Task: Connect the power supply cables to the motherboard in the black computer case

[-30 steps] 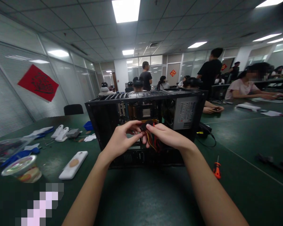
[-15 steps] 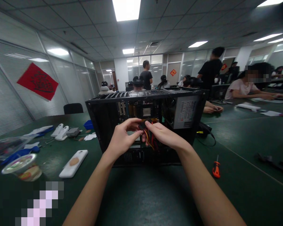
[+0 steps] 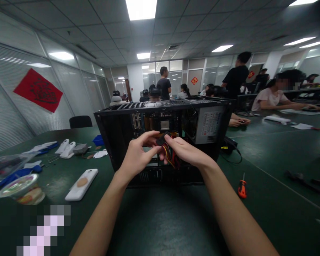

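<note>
An open black computer case [image 3: 103, 142] lies on its side edge in front of me, its interior facing my hands. Between my fingers is a black power connector [image 3: 164, 138] with red, yellow and black wires [image 3: 172, 156] hanging below it. My right hand [image 3: 182, 149] pinches the connector with thumb and fingers. From the other side my left hand [image 3: 141, 147] curls its thumb and fingers around the connector's left end. Behind the hands are the motherboard with a square processor area [image 3: 165, 125] and, at right, the silver power supply [image 3: 207, 126]. The far end of the wires is hidden.
An orange screwdriver [image 3: 242, 188] lies at right on the green table [image 3: 160, 220]. At left are a white phone [image 3: 82, 185], a plastic cup [image 3: 21, 188], a blue tray [image 3: 97, 140] and a grey metal block [image 3: 80, 148]. Another person's hands [image 3: 239, 121] show behind the case.
The view has shifted slightly. Both hands stay at the connector, and more of its black body and the coloured wires now shows between the fingers.
</note>
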A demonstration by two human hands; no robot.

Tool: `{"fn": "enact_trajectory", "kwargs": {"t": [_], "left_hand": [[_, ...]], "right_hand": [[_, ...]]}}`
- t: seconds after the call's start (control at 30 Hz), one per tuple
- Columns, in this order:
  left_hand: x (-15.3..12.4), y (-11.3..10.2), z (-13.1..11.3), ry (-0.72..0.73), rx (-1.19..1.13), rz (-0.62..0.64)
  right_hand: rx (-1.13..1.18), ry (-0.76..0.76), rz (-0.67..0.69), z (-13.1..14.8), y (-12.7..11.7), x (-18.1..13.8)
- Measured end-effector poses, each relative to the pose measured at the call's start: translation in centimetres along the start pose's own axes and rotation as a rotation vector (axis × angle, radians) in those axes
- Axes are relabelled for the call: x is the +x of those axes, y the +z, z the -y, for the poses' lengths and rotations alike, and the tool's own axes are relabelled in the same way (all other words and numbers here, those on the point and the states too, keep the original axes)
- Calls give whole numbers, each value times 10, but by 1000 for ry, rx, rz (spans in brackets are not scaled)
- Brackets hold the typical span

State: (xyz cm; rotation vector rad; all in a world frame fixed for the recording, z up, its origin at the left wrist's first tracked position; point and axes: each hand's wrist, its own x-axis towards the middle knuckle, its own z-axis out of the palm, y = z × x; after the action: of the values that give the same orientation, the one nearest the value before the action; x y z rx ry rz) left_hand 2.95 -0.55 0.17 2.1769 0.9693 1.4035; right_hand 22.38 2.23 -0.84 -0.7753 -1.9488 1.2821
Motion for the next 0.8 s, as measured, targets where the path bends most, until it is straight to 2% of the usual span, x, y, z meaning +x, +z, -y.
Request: {"fn": "enact_trajectory", "kwargs": {"t": [0.2, 0.47, 0.57, 0.7, 0.8], "left_hand": [[-1, -8, -2, -10, -6, 144], [-3, -17, -7, 96, 66, 405], [-2, -14, -5, 148, 112, 381], [1, -13, -1, 192, 220, 298], [2, -14, 0, 196, 253, 270]], "right_hand": [[-25, -15, 50, 3, 2, -3], [-66, -32, 331, 8, -1, -16], [-101, -15, 337, 8, -3, -18], [-128, -15, 178, 7, -6, -18], [-114, -24, 149, 9, -5, -19]]}}
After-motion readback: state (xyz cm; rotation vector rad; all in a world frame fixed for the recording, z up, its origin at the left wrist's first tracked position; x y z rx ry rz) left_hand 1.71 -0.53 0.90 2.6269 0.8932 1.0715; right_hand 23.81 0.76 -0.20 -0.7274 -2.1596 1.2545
